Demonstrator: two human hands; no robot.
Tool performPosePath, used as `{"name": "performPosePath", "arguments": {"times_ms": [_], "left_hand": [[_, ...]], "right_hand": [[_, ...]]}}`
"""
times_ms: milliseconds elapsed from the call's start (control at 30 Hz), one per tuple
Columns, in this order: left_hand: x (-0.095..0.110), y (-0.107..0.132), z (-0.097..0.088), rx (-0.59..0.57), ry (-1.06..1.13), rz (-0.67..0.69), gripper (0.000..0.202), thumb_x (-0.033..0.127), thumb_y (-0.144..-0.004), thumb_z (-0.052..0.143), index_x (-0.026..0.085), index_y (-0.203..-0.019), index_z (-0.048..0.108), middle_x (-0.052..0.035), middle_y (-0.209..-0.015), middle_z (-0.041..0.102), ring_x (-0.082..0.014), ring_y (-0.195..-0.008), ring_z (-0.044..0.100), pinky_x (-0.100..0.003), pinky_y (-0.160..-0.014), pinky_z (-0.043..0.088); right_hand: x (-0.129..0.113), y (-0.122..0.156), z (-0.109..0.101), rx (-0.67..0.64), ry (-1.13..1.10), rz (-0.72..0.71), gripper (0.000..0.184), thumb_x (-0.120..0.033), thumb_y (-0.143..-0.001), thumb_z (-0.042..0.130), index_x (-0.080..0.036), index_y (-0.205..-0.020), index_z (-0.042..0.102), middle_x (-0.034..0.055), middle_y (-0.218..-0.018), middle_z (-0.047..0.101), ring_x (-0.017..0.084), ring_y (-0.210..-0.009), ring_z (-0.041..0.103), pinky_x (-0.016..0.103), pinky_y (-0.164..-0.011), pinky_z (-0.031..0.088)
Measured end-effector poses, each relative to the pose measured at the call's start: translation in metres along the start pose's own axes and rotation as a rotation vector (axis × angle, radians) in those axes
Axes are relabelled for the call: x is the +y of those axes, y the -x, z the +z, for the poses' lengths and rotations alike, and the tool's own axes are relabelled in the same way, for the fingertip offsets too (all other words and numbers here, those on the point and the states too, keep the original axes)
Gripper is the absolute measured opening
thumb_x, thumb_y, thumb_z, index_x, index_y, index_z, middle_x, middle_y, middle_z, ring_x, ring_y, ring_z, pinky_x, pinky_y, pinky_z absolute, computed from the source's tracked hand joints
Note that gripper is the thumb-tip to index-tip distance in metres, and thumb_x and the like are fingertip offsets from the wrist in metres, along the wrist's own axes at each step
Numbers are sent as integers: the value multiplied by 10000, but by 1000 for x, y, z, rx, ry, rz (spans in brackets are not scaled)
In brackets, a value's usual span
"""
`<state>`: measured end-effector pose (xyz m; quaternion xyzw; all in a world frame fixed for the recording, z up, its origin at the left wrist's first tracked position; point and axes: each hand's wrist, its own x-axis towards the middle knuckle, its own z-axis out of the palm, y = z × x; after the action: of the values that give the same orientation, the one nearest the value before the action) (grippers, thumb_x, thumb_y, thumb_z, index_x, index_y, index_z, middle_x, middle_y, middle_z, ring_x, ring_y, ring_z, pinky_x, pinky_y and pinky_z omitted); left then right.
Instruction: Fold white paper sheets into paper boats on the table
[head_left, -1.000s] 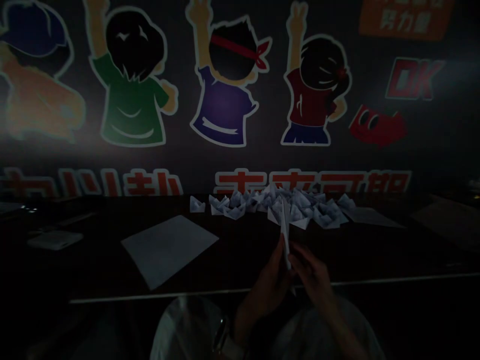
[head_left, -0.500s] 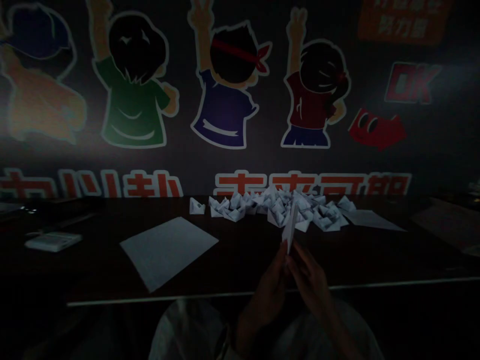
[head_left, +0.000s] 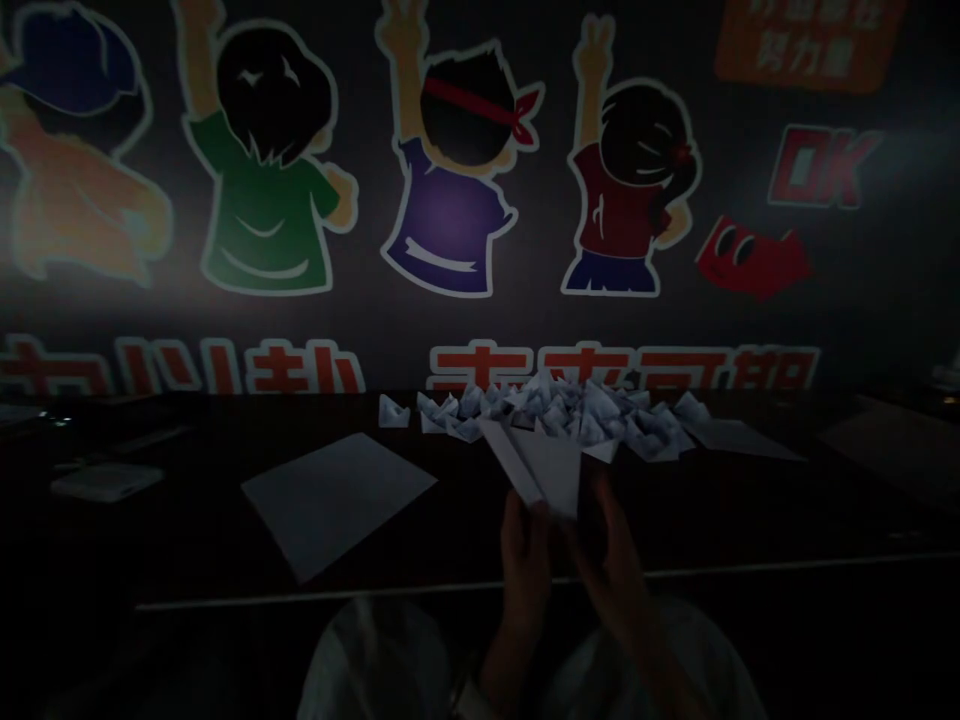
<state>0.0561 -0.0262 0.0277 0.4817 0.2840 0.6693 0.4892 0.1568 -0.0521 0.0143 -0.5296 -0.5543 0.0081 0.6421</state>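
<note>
A folded sheet of white paper (head_left: 553, 465) is held above the near side of the table, its broad face turned toward me and a folded strip along its left edge. My left hand (head_left: 526, 550) is closed on its lower left part, thumb and finger pinching it. At its lower right corner is my right hand (head_left: 616, 560), with index finger and thumb apart; whether the thumb touches the paper is hard to tell in the dim light. Behind the paper lies a heap of folded white paper boats (head_left: 559, 405).
A flat white sheet (head_left: 337, 505) lies on the dark table (head_left: 465, 540) to the left, and another sheet (head_left: 742, 438) at the right of the heap. A small white box-like object (head_left: 107, 482) is at far left. A wall with cartoon figures (head_left: 450, 220) rises behind.
The folded paper has turned from edge-on to broad face toward me, tilting left. My left hand has shifted slightly left, and the right hand's fingers have moved apart from it.
</note>
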Motion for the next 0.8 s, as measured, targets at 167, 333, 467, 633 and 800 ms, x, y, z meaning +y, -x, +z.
{"name": "performPosePath", "arguments": {"times_ms": [167,333,467,633,800], "left_hand": [[1,-5,0,82,330,-252,411,358,-685,693,212,-1047,568,-50,-1071,627,-198,-1000,571,-288,-844,447],[14,-23,-4,180,516,-256,352,253,-622,749,217,-925,573,8,-897,649,-131,-831,607,-226,-735,454],[30,-37,-4,179,638,-202,258,187,-613,742,193,-796,560,39,-767,632,-87,-712,596,-191,-671,444],[40,-38,1,184,727,-240,197,146,-638,709,176,-727,536,46,-702,618,-79,-657,587,-194,-640,439],[44,-48,-6,225,693,-235,124,181,-698,666,184,-744,550,63,-685,605,-60,-599,567,-172,-569,394]], "right_hand": [[-5,6,-3,-307,-122,217,424,-521,-786,512,-142,-795,702,50,-667,674,216,-655,633,280,-581,515],[-3,10,-6,-240,-129,262,425,-550,-746,554,-155,-731,712,35,-629,687,209,-613,646,258,-543,527],[5,13,-2,-129,-265,290,485,-532,-693,628,-165,-1007,668,86,-965,707,269,-848,672,352,-720,565],[12,16,-2,-197,-279,311,422,-526,-752,575,-161,-928,694,97,-854,729,276,-796,687,405,-740,568],[15,22,-4,-232,-261,133,357,-483,-805,530,-192,-915,705,90,-877,726,258,-785,690,385,-732,574]]}}
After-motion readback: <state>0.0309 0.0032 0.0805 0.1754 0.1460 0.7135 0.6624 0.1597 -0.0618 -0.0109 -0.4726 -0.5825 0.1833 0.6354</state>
